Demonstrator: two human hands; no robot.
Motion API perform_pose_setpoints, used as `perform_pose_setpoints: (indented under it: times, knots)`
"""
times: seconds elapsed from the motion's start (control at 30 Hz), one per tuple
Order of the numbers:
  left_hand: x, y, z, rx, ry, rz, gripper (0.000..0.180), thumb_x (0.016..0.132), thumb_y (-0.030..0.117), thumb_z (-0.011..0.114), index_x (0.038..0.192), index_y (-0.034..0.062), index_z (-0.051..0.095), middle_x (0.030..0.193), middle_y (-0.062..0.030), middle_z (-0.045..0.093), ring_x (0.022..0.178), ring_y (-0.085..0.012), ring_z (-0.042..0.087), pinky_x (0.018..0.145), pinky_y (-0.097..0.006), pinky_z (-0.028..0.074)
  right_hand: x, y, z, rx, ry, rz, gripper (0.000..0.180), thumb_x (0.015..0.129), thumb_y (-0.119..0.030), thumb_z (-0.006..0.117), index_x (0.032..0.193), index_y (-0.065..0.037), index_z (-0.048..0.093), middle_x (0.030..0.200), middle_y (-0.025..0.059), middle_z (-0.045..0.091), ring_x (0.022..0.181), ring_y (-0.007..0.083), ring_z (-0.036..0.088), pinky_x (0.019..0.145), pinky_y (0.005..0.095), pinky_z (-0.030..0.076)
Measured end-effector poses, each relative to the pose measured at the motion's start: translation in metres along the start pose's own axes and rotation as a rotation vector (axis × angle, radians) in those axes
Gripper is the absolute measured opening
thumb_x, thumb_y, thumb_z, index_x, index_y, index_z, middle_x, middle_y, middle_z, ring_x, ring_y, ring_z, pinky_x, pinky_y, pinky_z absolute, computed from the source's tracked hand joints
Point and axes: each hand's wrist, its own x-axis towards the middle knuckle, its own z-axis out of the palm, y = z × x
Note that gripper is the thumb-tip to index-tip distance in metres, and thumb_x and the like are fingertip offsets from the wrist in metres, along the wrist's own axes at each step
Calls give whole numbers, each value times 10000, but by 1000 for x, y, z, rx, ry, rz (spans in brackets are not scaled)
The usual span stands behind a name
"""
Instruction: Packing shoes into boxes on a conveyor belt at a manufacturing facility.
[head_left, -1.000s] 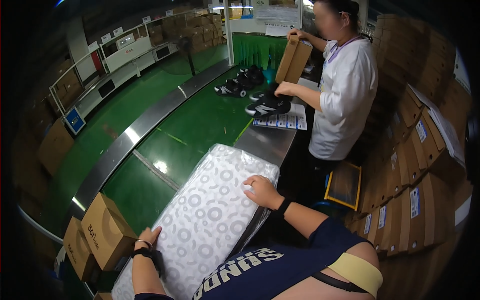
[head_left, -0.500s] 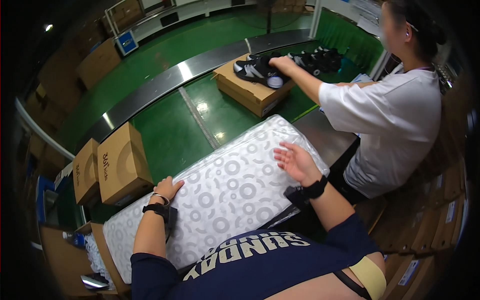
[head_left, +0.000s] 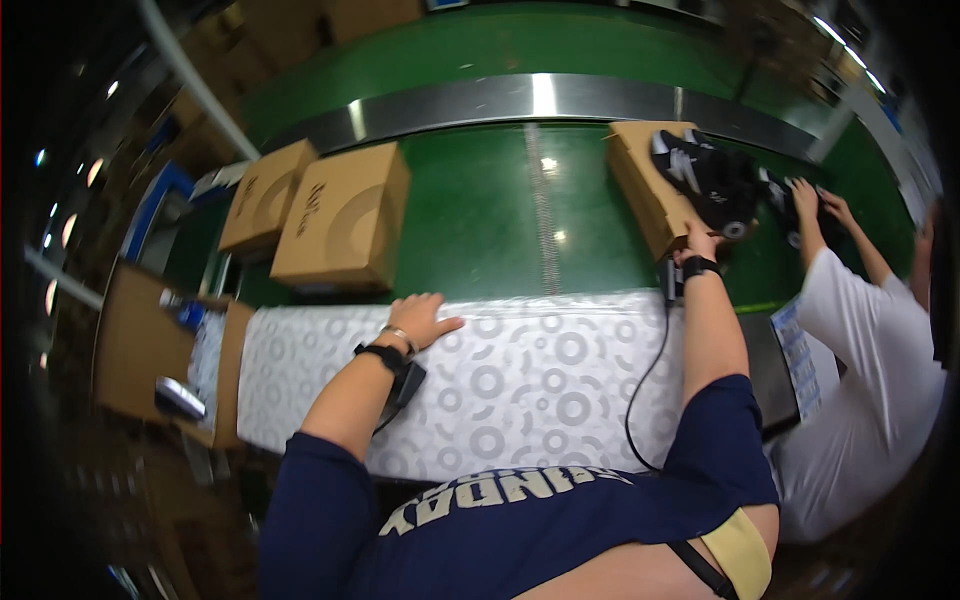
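My left hand [head_left: 420, 318] lies flat with its fingers spread on a stack of white wrapping paper [head_left: 545, 400] printed with grey rings and arcs. Stretched forward at the right, my right hand [head_left: 699, 245] closes round the near end of a brown shoebox [head_left: 650, 190]; part of its fingers is hidden. On top of that box sits a pair of black shoes [head_left: 705, 180] with white and grey markings. Both of my wrists carry black straps with small devices, and a black cable hangs from the right one.
Two brown shoeboxes [head_left: 345, 215] stand on the green conveyor belt [head_left: 480, 210] at the left. An open carton [head_left: 150, 350] with crumpled paper is beside the paper stack. At the right, a co-worker in a white shirt [head_left: 860, 340] handles more black shoes [head_left: 780, 205].
My right hand has moved forward from over the paper to the shoebox. My view has swung right. The co-worker's hand has left the shoes on the box for others further right.
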Motion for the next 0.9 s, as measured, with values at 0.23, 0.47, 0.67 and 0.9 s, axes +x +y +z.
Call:
perform_pose_setpoints:
  times: [0.23, 0.47, 0.67, 0.9]
  knots:
    - [7, 9, -10, 6, -50, 11, 566, 781, 562, 484, 1042, 65, 550, 1015, -120, 575, 988, -288, 503, 821, -397, 357, -126, 36, 55, 73, -215, -6, 1046, 737, -120, 626, 1347, -159, -223, 1102, 139, 449, 729, 209, 498, 532, 325, 446]
    - [6, -5, 0, 6, -4, 2, 542, 764, 535, 523, 1021, 59, 565, 976, -126, 595, 963, -293, 523, 812, -402, 369, -225, -2, 47, -498, -365, -1406, 509, 647, -81, 697, 1122, -73, 516, 1104, 147, 451, 953, 313, 502, 833, 368, 419]
    - [6, 8, -11, -25, -24, 9, 556, 760, 513, 544, 1078, 56, 543, 1019, -147, 584, 984, -303, 518, 842, -413, 360, -184, -37, 65, -908, -412, -1463, 307, 704, -126, 670, 981, -58, 556, 886, 136, 577, 889, 322, 519, 793, 374, 429]
    - [-41, 43, -28, -65, 793, 319, 795, 646, 287, 732, 1296, 67, 330, 1254, -182, 419, 1196, -344, 356, 1011, -403, 240, -319, -82, 7, -683, -900, -1244, 243, 738, -117, 661, 900, -14, 513, 749, 75, 549, 701, 163, 520, 670, 268, 428]
